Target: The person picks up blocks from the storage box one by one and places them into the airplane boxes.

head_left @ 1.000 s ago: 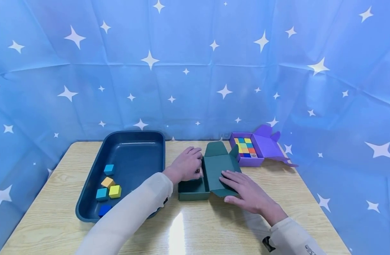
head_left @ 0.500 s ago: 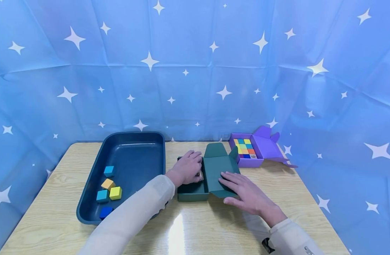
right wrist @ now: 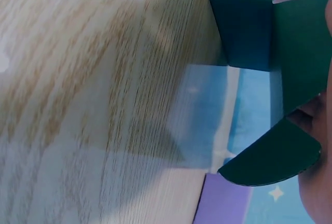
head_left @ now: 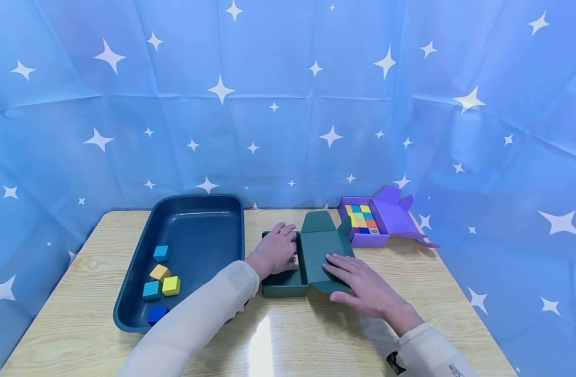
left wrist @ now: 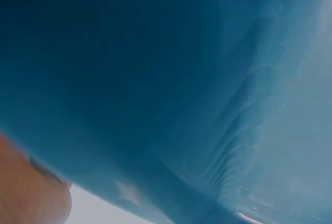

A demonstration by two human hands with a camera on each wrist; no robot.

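My left hand (head_left: 276,251) reaches down into a small green cardboard box (head_left: 285,290) in the head view. A pale wooden block (head_left: 295,260) with a dark mark shows between its thumb and fingers, mostly covered by the hand. My right hand (head_left: 363,285) rests with fingers spread on the box's opened lid (head_left: 325,246), which lies out to the right. In the right wrist view, fingers (right wrist: 316,182) show at the right edge beside the lid's green flap (right wrist: 272,156). Skin of the left hand (left wrist: 31,193) fills a corner of the left wrist view.
A dark blue tray (head_left: 198,203) on the left holds several coloured cubes, including a yellow cube (head_left: 171,285). At back right stands an open purple box (head_left: 370,241) filled with coloured blocks. A starry blue curtain (head_left: 278,131) hangs behind the table (head_left: 297,335).
My left hand has shifted very slightly inside the green box, and a little more of the wooden block shows. The right hand stays on the lid.
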